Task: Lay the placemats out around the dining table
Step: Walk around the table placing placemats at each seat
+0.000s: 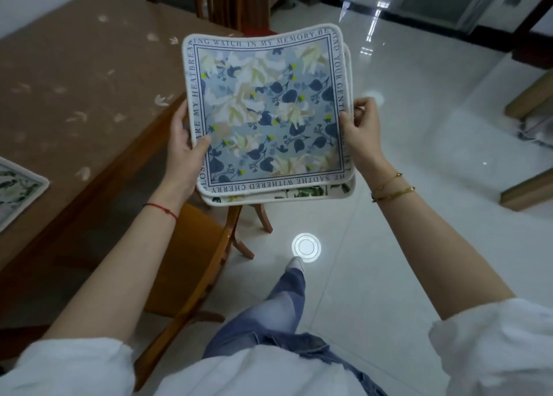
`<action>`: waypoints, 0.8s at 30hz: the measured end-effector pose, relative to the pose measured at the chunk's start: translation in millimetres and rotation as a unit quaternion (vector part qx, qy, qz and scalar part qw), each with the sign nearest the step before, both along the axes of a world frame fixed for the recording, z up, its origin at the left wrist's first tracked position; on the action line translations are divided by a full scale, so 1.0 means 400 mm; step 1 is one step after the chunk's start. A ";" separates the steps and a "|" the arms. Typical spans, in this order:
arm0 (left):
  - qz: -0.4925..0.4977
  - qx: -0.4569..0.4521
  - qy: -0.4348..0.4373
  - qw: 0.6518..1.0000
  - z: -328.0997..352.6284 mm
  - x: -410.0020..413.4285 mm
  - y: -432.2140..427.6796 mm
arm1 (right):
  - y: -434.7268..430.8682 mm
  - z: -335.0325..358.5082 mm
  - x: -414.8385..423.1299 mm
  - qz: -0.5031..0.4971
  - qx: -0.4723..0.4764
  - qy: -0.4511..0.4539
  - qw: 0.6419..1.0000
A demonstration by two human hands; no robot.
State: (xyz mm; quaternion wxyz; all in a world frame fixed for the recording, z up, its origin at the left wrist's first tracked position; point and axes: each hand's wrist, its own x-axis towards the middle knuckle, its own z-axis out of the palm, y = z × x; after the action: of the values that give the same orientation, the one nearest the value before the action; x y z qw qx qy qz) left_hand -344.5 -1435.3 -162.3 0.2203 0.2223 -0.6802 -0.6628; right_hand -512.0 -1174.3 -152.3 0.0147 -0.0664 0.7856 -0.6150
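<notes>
I hold a small stack of square placemats (266,111) in the air beside the dining table (74,75). The top mat has a blue floral print with a lettered border; the edge of a green-leaf mat (302,193) shows beneath it. My left hand (185,153) grips the stack's left edge, thumb on top. My right hand (360,132) pinches the right edge. One green floral placemat (18,189) lies flat on the table at the far left, partly cut off by the frame.
The table has a brown cloth with pale leaf marks. A wooden chair (194,264) stands tucked at the table's near side below the stack, another chair (221,4) at the far end. Glossy white tiled floor (404,216) spreads to the right; wooden furniture legs (526,186) at right edge.
</notes>
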 end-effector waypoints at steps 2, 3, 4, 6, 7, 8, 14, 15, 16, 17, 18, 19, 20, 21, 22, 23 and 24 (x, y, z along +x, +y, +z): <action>0.003 0.004 0.002 1.000 0.006 -0.090 0.011 | 0.007 0.004 -0.092 0.005 0.003 -0.014 1.000; 0.004 0.006 0.003 1.000 0.011 -0.142 0.015 | 0.010 0.011 -0.146 0.008 0.002 -0.019 1.000; 0.003 0.006 0.003 1.000 0.014 -0.183 0.019 | 0.013 0.014 -0.189 0.011 0.002 -0.021 1.000; 0.003 0.010 0.000 1.000 0.025 -0.277 0.024 | 0.018 0.028 -0.281 0.013 -0.002 -0.023 1.000; 0.002 0.014 -0.004 1.000 0.032 -0.324 0.028 | 0.020 0.035 -0.326 0.013 -0.003 -0.025 1.000; 0.000 0.018 -0.006 1.000 0.038 -0.371 0.032 | 0.023 0.040 -0.373 0.012 -0.002 -0.025 1.000; 0.023 0.044 -0.011 0.999 0.058 -0.595 0.029 | 0.004 0.044 -0.617 0.021 -0.001 -0.026 0.999; 0.028 0.044 -0.012 0.999 0.059 -0.628 0.027 | -0.004 0.042 -0.658 0.025 0.001 -0.026 0.999; 0.035 0.039 -0.014 0.999 0.059 -0.664 0.026 | -0.014 0.036 -0.701 0.030 0.000 -0.028 0.999; 0.044 0.033 -0.016 0.998 0.060 -0.700 0.022 | -0.025 0.032 -0.748 0.040 -0.003 -0.032 0.999; 0.052 0.028 -0.018 0.998 0.059 -0.734 0.019 | -0.035 0.027 -0.792 0.051 -0.005 -0.035 0.998; 0.064 0.026 -0.015 0.998 0.055 -0.775 0.016 | -0.046 0.023 -0.845 0.063 -0.003 -0.037 0.997; 0.071 0.025 -0.010 0.997 0.051 -0.805 0.012 | -0.056 0.015 -0.889 0.071 -0.001 -0.037 0.997; 0.079 0.022 -0.007 0.997 0.046 -0.834 0.010 | -0.065 0.009 -0.931 0.080 -0.002 -0.038 0.996; 0.091 0.021 -0.005 0.996 0.041 -0.869 0.009 | -0.077 0.006 -0.980 0.091 -0.002 -0.038 0.995; 0.106 0.021 -0.005 0.994 0.039 -0.905 0.009 | -0.090 0.005 -1.030 0.105 0.003 -0.039 0.994; 0.121 0.023 -0.005 0.992 0.038 -0.937 0.012 | -0.100 0.005 -1.076 0.120 0.010 -0.038 0.992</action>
State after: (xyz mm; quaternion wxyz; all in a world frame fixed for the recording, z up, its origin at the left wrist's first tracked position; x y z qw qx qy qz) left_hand -719.4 -1430.3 -146.9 0.2900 0.3115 -0.6339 -0.6458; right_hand -942.3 -1214.3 -150.4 0.1187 -0.1370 0.7771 -0.6027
